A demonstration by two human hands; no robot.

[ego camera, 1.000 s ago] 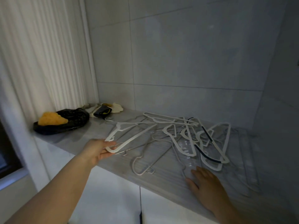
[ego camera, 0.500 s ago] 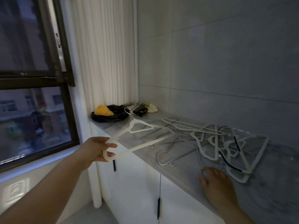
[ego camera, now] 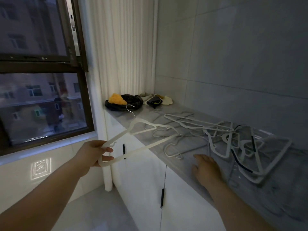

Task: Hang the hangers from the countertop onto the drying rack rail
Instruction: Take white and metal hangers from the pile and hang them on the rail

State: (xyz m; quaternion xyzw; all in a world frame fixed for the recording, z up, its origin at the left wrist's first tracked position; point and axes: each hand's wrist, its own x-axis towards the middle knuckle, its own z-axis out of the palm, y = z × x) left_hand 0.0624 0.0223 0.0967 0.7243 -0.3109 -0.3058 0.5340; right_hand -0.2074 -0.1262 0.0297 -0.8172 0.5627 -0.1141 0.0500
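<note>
My left hand (ego camera: pixel 92 155) grips one end of a white plastic hanger (ego camera: pixel 138 144) with a metal hook, held in the air off the left front of the grey countertop (ego camera: pixel 191 165). Several more white hangers (ego camera: pixel 221 142) lie tangled on the countertop, some with black strips. My right hand (ego camera: pixel 206 169) rests flat, fingers straight, on the countertop's front edge just before the pile. No drying rack rail is in view.
A black bag with a yellow sponge-like lump (ego camera: pixel 124 102) and a small heap of cloths (ego camera: pixel 158 100) sit at the countertop's far left end. White cabinet doors (ego camera: pixel 143 177) stand below. A dark window (ego camera: pixel 41 90) and white curtain (ego camera: pixel 123 47) are at left.
My left hand has lifted the white hanger off the countertop and drawn it leftward into the air. The view has swung left toward the window. The right hand stays on the countertop.
</note>
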